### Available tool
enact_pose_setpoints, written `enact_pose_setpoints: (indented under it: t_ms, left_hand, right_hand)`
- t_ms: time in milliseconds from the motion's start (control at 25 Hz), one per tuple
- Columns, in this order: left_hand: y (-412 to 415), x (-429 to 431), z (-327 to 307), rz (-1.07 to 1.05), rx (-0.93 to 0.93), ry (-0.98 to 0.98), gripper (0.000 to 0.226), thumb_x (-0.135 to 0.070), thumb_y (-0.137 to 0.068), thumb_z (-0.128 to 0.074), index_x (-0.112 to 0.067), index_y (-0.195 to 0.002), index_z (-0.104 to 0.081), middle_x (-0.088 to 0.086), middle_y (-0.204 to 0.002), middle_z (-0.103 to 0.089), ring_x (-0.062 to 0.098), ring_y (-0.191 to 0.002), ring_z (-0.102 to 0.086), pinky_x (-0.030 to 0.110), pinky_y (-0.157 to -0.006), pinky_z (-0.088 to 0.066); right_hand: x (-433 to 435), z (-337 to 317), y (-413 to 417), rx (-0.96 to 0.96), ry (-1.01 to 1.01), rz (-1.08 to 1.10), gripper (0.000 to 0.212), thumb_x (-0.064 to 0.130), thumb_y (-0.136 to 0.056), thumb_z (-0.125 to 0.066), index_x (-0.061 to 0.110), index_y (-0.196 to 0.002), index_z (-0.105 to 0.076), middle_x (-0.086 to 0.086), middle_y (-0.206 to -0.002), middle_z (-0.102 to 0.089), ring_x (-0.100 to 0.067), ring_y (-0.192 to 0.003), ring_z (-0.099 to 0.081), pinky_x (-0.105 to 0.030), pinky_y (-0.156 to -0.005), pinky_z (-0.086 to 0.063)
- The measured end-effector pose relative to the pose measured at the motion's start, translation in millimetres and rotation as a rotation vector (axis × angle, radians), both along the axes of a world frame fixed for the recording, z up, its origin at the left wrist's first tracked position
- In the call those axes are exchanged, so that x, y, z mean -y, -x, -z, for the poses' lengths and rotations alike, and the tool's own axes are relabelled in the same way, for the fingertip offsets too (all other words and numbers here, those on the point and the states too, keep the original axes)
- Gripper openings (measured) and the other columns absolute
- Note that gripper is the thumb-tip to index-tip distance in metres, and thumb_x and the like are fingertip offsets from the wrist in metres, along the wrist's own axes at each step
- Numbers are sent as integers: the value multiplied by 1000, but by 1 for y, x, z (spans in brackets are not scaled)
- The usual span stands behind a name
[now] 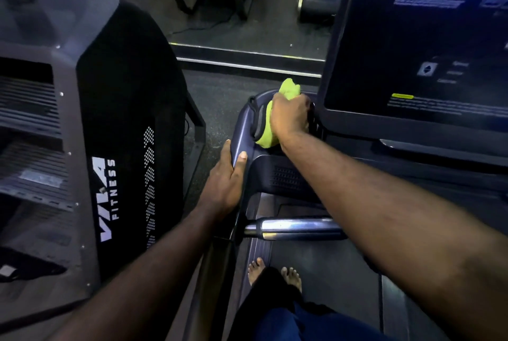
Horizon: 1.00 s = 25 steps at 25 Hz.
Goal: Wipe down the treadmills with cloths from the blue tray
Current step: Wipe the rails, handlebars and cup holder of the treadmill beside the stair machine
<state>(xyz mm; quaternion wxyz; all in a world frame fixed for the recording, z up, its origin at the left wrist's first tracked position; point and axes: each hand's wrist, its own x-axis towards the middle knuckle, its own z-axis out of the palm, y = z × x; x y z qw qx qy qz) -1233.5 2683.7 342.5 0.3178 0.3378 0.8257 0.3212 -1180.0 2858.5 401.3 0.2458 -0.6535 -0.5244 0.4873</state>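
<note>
Head view is all there is, so: where does the cloth sit? — A

The yellow-green cloth (264,133) is bunched in the right hand (288,118). Its fingers close over the cloth and press it into the recess (254,115) at the left corner of the treadmill (286,175) console, just beside the lower edge of the screen (412,38). The blue tray is not in view. — B

And the other one? — A

The left hand (225,181) wraps the handrail (238,145), thumb on top, fingers round the outer side. It looks like bracing (nothing is being wiped there). — B

What could go wrong from here? — A

Three things, by my judgement. The screen is lit and the knuckles are close to its frame, so a wide stroke could brush the panel and set something off. The person stands with bare feet (257,269) on the deck (330,266), at or near the belt, so a belt that starts would take the footing. The grip on the rail is the only guard. And a wadded cloth touches little surface, so the recess walls and the chrome grip bar (294,226) may get skipped. — B

The neighbouring machine (115,120)? — A

Well apart on the left, with neither hand on it; whether it has been wiped I cannot tell — B
</note>
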Motion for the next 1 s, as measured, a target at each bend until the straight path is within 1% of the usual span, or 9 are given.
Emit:
enact_pose_setpoints:
  t_ms: [120, 240, 280, 440, 560, 720, 800, 880, 1000]
  left_hand:
    - [1, 1, 2, -1, -37, 23, 65, -58, -109, -32, -26, -165, -22, 13, -157, -50, 33, -141, -51, 38, -113, -40]
    - [0, 3, 2, -1, -45, 9, 72, -65, -105, -30, -25, -164, -22, 15, -155, -52, 34, -139, -53, 41, -114, -42]
    - [-1, 3, 2, -3, -48, 12, 72, -66, -106, -29, -24, -165, -22, 15, -155, -52, 33, -139, -53, 42, -115, -41]
    - [2, 5, 6, 8, -36, -9, 72, -70, -104, -28, -31, -163, -21, 11, -152, -55, 30, -136, -56, 46, -114, -43]
    - [7, 2, 11, 4, -13, -27, 67, -66, -105, -32, -31, -162, -23, 8, -151, -56, 27, -134, -57, 45, -113, -44]
    - [7, 1, 10, 2, 4, -60, 64, -61, -108, -35, -30, -163, -23, 3, -155, -52, 20, -137, -54, 35, -113, -41]
    - [7, 1, 9, 1, 6, -50, 64, -57, -109, -37, -28, -164, -23, 3, -157, -50, 20, -139, -52, 31, -112, -38]
    - [7, 1, 8, 11, 15, -43, 65, -59, -108, -36, -30, -164, -21, 3, -159, -48, 21, -141, -50, 38, -117, -39]
    - [7, 1, 6, 8, 11, -15, 69, -60, -108, -35, -31, -167, -14, 4, -166, -39, 21, -148, -43, 40, -122, -34]
  right_hand:
    - [24, -7, -27, 182, -175, -325, 40, 31, -90, -69, 12, -124, -64, -18, -122, -71, -40, -111, -67, -38, -88, -52]
    - [46, -25, -64, 755, -508, -1038, 32, 12, -90, -67, 8, -122, -63, -15, -119, -68, -41, -113, -66, -40, -80, -52]
    - [49, -31, -69, 928, -588, -1191, 29, 7, -92, -64, 10, -120, -66, -10, -119, -68, -38, -114, -65, -39, -79, -52]
    - [26, -51, -48, 1175, -657, -1373, 30, 10, -98, -56, 14, -125, -70, -6, -128, -67, -35, -117, -67, -40, -74, -55]
    - [9, -51, -30, 1034, -510, -1250, 37, 23, -90, -66, 13, -125, -65, -12, -129, -65, -38, -119, -64, -37, -80, -53]
    - [2, -32, -11, 546, -189, -680, 50, 22, -86, -69, 11, -132, -54, -18, -133, -65, -43, -124, -61, -39, -92, -52]
    - [12, -11, -6, 365, -229, -392, 50, 20, -85, -68, 13, -131, -50, -15, -129, -67, -42, -116, -64, -40, -84, -49]
    - [34, 7, -4, 234, -433, -263, 54, 17, -84, -68, 13, -135, -51, -14, -124, -66, -42, -107, -64, -43, -79, -47]
    - [22, 26, 2, 173, -621, -262, 64, 17, -81, -73, 8, -141, -53, -18, -133, -59, -42, -119, -58, -49, -95, -51]
